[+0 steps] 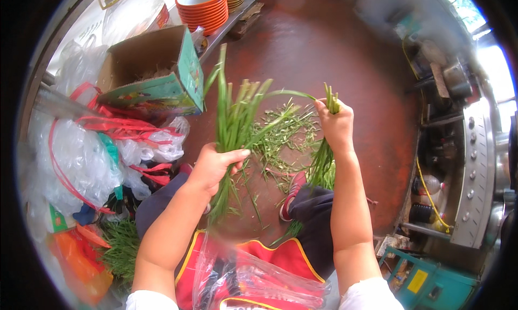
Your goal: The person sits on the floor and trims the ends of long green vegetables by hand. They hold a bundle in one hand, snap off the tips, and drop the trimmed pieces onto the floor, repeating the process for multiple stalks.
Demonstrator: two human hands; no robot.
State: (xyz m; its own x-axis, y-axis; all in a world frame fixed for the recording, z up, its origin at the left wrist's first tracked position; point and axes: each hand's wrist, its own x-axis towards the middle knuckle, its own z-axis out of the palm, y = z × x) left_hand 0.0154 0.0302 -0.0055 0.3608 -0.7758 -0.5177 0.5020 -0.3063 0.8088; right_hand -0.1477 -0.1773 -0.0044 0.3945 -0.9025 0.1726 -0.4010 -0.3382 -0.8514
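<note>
My left hand [220,166] is closed around a thick bunch of green leafy stalks [238,119], their pale cut ends pointing up and away from me. My right hand [336,122] grips a thinner bunch [323,160], with stalk ends poking out above the fist and leaves hanging below. A single long leaf arches between the two bunches, reaching the right thumb and finger. Green trimmings [283,136] lie scattered on the red-brown floor between my feet. More greens [330,174] lie beside my right shoe, partly hidden by the hanging leaves.
At left stand an open cardboard box [192,73], plastic bags [77,164], red plastic strips [121,126] and another pile of greens [121,245]. Orange bowls [202,10] are stacked beyond. A metal stove [471,172] and a teal cabinet [449,285] line the right.
</note>
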